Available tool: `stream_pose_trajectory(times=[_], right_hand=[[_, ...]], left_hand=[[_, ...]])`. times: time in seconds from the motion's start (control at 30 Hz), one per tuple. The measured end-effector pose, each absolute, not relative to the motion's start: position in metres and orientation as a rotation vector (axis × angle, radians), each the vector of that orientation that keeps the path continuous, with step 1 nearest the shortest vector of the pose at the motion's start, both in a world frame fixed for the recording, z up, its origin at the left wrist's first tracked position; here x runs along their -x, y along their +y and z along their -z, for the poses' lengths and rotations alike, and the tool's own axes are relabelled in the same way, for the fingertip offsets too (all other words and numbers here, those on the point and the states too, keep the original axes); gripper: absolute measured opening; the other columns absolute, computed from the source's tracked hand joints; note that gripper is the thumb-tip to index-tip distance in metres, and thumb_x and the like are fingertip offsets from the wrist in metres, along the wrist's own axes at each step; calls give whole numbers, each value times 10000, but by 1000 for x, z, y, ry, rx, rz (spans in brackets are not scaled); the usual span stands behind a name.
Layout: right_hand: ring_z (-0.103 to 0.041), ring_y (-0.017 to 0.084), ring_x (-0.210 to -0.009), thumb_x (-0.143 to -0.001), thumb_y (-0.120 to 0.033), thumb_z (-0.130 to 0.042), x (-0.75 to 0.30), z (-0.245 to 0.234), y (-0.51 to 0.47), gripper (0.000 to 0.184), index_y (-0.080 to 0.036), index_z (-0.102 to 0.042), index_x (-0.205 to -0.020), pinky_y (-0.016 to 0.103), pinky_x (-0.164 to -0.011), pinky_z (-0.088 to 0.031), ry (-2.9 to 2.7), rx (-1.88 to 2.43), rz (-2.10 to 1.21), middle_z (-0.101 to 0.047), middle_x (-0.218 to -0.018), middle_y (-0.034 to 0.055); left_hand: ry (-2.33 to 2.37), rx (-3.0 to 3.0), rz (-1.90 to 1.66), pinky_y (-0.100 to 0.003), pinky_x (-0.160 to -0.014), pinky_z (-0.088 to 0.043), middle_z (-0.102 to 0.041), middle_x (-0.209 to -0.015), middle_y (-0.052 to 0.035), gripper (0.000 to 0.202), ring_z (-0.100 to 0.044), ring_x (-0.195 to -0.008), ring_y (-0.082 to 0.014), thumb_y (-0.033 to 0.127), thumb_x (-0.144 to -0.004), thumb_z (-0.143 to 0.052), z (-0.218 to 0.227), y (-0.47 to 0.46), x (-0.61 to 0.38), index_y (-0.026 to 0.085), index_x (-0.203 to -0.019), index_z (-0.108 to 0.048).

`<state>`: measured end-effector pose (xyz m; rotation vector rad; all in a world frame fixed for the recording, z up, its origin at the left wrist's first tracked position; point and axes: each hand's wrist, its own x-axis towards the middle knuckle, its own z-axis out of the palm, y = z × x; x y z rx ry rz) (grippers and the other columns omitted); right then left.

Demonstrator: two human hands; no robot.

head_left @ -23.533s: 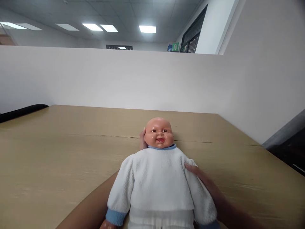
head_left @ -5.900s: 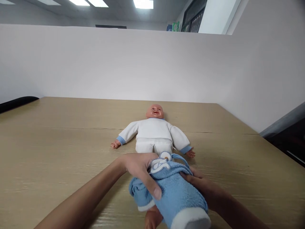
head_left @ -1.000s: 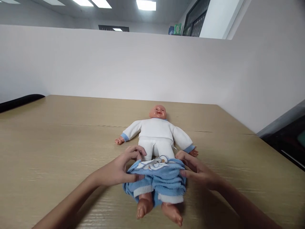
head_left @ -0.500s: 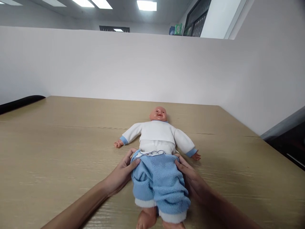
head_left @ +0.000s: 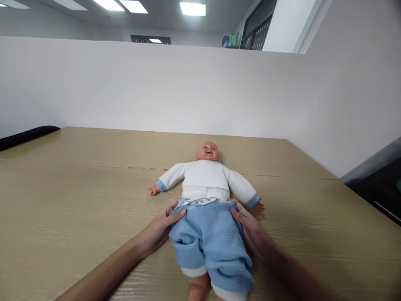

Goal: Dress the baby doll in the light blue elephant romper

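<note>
With the doll's head taken as twelve o'clock, the biggest change over the last second is in the blue trousers (head_left: 216, 234): they lay bunched around the shins, with the white cloth legs bare above them, and now they reach up to the hips and hide those legs. In the last half second the cuffs have slipped further toward six and the creases over the thighs have smoothed out. The baby doll (head_left: 206, 173) lies on its back on the worktop (head_left: 94, 200), head toward the white partition (head_left: 125, 88), arms spread to about half past eight and four. The left hand (head_left: 159, 230), at ten on the trousers, pinches the waist edge with its thumb on top; the right hand (head_left: 253, 236), at two, does the same on its side. Each grip is narrow, closed on the fabric, though the hidden fingertips leave it unclear whether they are tucked inside the waist. At twelve on the trousers a white panel (head_left: 202, 201) lies crumpled just below the hem of the white fleece top (head_left: 205, 173), with a strip of white cloth showing between. Judging by this, the trousers are nearly level at hip height, both legs inside; one bare shin (head_left: 199, 287) shows at seven, while the other is mostly cut off by the lower edge.
</note>
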<state>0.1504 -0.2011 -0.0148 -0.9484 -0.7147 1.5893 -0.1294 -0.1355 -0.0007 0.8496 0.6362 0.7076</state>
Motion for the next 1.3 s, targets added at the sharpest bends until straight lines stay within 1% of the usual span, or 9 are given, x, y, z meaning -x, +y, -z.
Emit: stream_pose_trajectory(times=[0.13,0.3,0.47,0.5,0.63,0.77,0.97,1.13,1.3], right_hand=[[-566,245,-953,-931,-540,-801,-157,12,-201,319,-271,-679,-1054,340,-871,-448,-934,1032,-1455,-631,-970,3],[-493,232,-929,-1016,-442,-677,-165,-9,-196,205,-247,-661,-955,330,-864,-403,-1453,1048,-1094,-524,-960,7],[-535,260,-1080,-918,-381,-755,-162,-8,-175,150,-246,-688,-926,336,-991,-391,-1239,1056,-1067,-612,-1061,21],[-551,261,-1051,-917,-390,-738,-160,-3,-171,149,-253,-689,-947,346,-979,-407,-1175,1069,-1102,-628,-1027,17],[-608,278,-905,-935,-480,-608,-152,17,-157,209,-280,-657,-972,395,-889,-483,-997,1076,-1219,-659,-849,4],[-617,286,-876,-883,-532,-629,-154,24,-149,249,-290,-643,-940,393,-857,-489,-935,1077,-1235,-683,-822,6],[-482,213,-773,-879,-479,-783,-167,0,-163,269,-237,-665,-878,333,-739,-390,-1128,1116,-1235,-548,-801,-19],[-514,228,-930,-1032,-426,-677,-167,-23,-170,217,-232,-662,-935,352,-867,-390,-1604,1159,-915,-539,-960,7],[-549,248,-1066,-1028,-468,-684,-167,-7,-169,244,-243,-640,-944,360,-988,-400,-1487,1182,-919,-556,-1060,20]], left_hand=[[607,-990,-691,-328,-973,-536,-754,-1230,-108,500,-712,-1110,-257,485,-885,-866,-4,-124,136,185,-1259,-724],[755,-1343,-633,-337,-969,-511,-753,-1131,-76,387,-685,-1090,-255,526,-923,-816,-27,-110,140,196,-1115,-755],[812,-1674,-910,-336,-1147,-399,-636,-1435,-71,315,-530,-1380,-269,483,-971,-767,-26,-99,130,242,-1166,-711],[801,-1649,-937,-327,-1124,-411,-635,-1410,-66,308,-543,-1343,-255,484,-984,-752,-20,-97,126,241,-1165,-695],[770,-1356,-962,-279,-895,-478,-633,-1013,-8,333,-591,-985,-181,529,-1006,-712,8,-88,108,210,-1055,-633],[758,-1284,-981,-262,-839,-462,-618,-988,-1,369,-568,-919,-159,542,-985,-739,19,-80,99,190,-1045,-645],[913,-1489,-955,-269,-788,-411,-584,-917,5,384,-531,-861,-157,551,-943,-783,-5,-88,108,189,-975,-657],[911,-1834,-820,-322,-1008,-425,-645,-1220,-33,366,-573,-1101,-217,497,-986,-726,-24,-95,120,244,-1244,-667],[876,-1701,-776,-314,-880,-424,-553,-1024,-17,349,-519,-978,-202,556,-1033,-643,-8,-92,136,218,-1106,-601]])
